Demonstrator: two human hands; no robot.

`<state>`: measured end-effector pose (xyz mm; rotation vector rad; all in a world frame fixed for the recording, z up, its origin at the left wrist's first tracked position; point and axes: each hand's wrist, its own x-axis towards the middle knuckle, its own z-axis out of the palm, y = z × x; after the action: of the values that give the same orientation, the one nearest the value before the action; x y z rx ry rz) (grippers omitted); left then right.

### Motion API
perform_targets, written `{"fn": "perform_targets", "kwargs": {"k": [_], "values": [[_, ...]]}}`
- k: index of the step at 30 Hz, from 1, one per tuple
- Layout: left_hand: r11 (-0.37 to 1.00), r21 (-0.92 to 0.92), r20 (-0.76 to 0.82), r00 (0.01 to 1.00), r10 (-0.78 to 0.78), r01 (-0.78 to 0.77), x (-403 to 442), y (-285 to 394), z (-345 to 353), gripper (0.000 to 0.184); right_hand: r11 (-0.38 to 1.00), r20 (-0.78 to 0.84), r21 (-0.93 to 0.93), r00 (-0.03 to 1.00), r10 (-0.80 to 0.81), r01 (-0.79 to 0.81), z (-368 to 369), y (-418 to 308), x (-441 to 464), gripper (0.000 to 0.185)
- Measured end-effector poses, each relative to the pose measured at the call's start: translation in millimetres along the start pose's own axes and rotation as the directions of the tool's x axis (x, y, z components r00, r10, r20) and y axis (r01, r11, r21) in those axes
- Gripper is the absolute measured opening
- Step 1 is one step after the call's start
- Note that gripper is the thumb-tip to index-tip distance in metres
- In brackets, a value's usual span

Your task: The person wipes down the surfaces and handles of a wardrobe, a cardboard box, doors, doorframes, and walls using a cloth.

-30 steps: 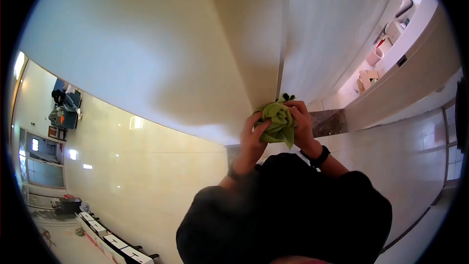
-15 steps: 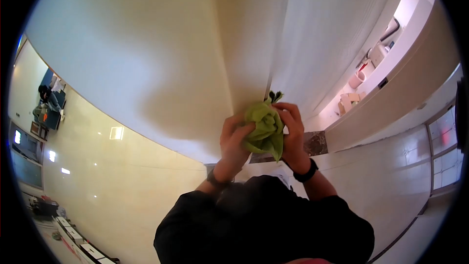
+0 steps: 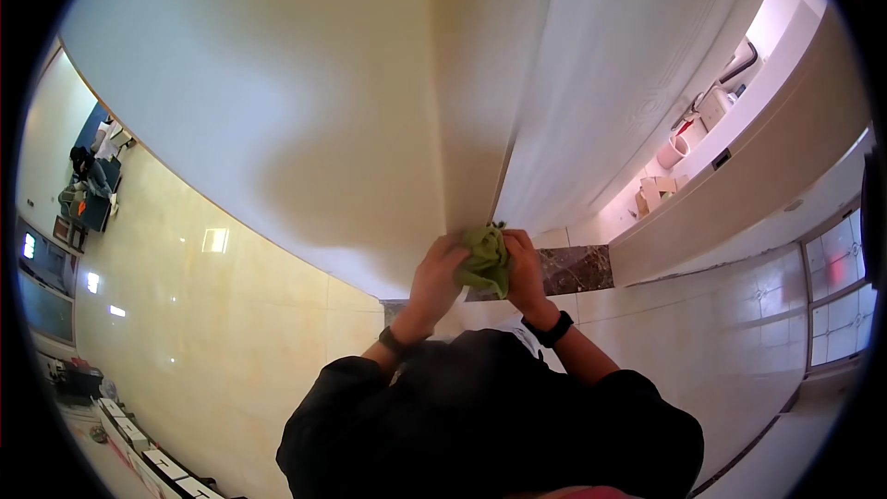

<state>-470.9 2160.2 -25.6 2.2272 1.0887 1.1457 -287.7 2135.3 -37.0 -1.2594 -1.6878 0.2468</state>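
Both arms reach forward from dark sleeves, elbows bent and set wider than the hands. The left hand (image 3: 438, 275) and the right hand (image 3: 524, 270) face each other in front of the torso, close together but apart, fingers curled inward in a grip. A dark band circles each wrist

Place: seems the inside of a home
Floor: shiny cream tiles (image 3: 249, 314), with a dark marble strip (image 3: 584, 268) at the doorway
Side room: holds a pink bucket (image 3: 673, 152) and a cardboard box (image 3: 657, 192)
Far side: clothes (image 3: 81, 164) on dark furniture (image 3: 96, 211)
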Motion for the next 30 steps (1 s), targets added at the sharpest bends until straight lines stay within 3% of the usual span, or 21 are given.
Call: {"fn": "perform_targets", "kwargs": {"k": [4, 7, 10, 14, 16, 19, 22, 25, 30], "values": [[0.991, -0.052, -0.120, 0.986, 0.120, -0.127, 28.4, 33.6, -22.7, 0.043, 0.994, -0.124, 0.091, 0.991, -0.049, 0.061, -28.7, -36.5, 37.1, 0.043], [0.982, -0.041, -0.230, 0.958, 0.170, -0.184, 44.3, 56.2, -33.2, 0.044, 0.992, -0.201, 0.031, 0.973, -0.112, 0.121, -46.9, -64.4, 60.0, 0.043], [0.973, -0.157, -0.314, 0.942, 0.115, -0.171, 43.9, 47.6, -15.5, 0.043, 0.993, -0.232, 0.033, 0.968, -0.099, 0.109, -40.6, -59.5, 58.9, 0.042], [0.988, -0.066, -0.189, 0.974, 0.126, -0.140, 25.1, 17.9, -1.1, 0.037, 1.000, -0.170, 0.015, 0.985, 0.016, -0.014, -14.1, -28.6, 27.0, 0.039], [0.992, -0.070, -0.115, 0.988, 0.100, -0.108, 10.2, -2.8, 12.7, 0.035, 0.993, -0.093, -0.089, 0.994, 0.065, -0.073, 2.9, -6.3, 4.1, 0.036], [0.987, -0.144, 0.001, 0.997, -0.075, 0.074, -10.6, -25.4, 22.7, 0.027, 0.978, -0.011, -0.192, 0.997, 0.080, -0.080, 23.3, 17.2, -28.6, 0.036], [0.971, -0.192, -0.043, 0.987, -0.156, 0.145, -23.2, -41.8, 21.0, 0.029, 0.976, 0.064, -0.181, 0.988, 0.137, -0.124, 37.5, 7.6, -39.5, 0.045], [0.961, -0.209, -0.107, 0.973, -0.204, 0.179, -31.0, -48.1, 12.1, 0.029, 0.987, 0.042, -0.134, 0.995, 0.094, -0.088, 47.1, -9.0, -38.9, 0.053], [0.937, -0.253, -0.362, 0.874, -0.324, 0.242, -34.4, -52.6, -2.4, 0.031, 0.998, 0.113, -0.039, 0.993, 0.043, -0.039, 69.3, -28.4, -24.5, 0.055]]}}
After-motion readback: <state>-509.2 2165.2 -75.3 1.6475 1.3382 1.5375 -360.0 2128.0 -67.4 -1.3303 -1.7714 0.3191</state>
